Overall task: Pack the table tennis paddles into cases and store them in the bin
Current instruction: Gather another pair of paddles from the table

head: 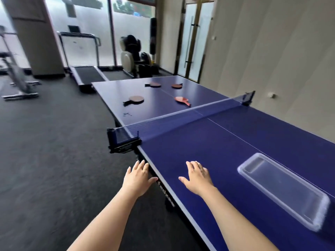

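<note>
Four paddles [136, 99] lie on the far half of the tabletop [226, 156] beyond the net [181, 115]; a clear bin [284, 189] sits near right; left hand [138, 177] and right hand [198, 176] hover empty, fingers [194, 164] straight.

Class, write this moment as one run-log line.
left hand: open, at table edge | right hand: open, over table | paddles: four beyond net, unpacked | clear bin: empty, near side

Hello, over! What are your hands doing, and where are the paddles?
Left hand and right hand open, holding nothing. Four red-brown table tennis paddles flat beyond the blue net. Clear plastic bin empty, near side. No cases visible.
</note>
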The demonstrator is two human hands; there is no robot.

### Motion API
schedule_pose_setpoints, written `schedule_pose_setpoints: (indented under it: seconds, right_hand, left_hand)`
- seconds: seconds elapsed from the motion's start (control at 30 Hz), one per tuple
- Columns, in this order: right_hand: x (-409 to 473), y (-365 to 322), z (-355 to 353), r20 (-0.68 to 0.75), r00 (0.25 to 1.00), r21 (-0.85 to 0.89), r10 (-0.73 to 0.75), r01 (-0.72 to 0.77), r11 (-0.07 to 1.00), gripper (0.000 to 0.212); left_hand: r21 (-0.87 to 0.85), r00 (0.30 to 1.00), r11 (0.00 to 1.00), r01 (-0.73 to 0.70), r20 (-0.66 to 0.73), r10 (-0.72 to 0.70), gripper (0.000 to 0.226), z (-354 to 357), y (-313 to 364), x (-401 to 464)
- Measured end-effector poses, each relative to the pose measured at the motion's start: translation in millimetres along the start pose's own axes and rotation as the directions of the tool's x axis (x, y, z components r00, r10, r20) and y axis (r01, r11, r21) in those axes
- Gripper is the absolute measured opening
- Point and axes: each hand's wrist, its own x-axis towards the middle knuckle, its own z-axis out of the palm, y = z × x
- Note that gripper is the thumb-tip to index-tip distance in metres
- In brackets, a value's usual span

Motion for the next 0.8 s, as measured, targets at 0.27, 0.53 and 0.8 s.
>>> schedule_pose_setpoints:
  seconds: [0.27, 0.53, 0.8]
  right_hand:
    - [77, -98, -3, 0.036, 0.982, -0.013, -0.186, 0.186, 0.982, 0.075]
    - [183, -166, -3, 0.028, 0.95, 0.03, -0.31, 0.31, 0.95, 0.075]
    - [302, -206, -23, -0.024, 0.931, 0.056, -0.364, 0.364, 0.93, 0.073]
  left_hand:
    - [-0.054, 0.98, 0.98, 0.194, -0.025, -0.195, 0.078, -26, -89, 13]
    - [-0.031, 0.948, 0.948, 0.316, -0.026, -0.317, 0.078, -48, -160, 73]
    - [-0.035, 0.927, 0.93, 0.366, -0.076, -0.368, 0.076, -82, -205, 162]
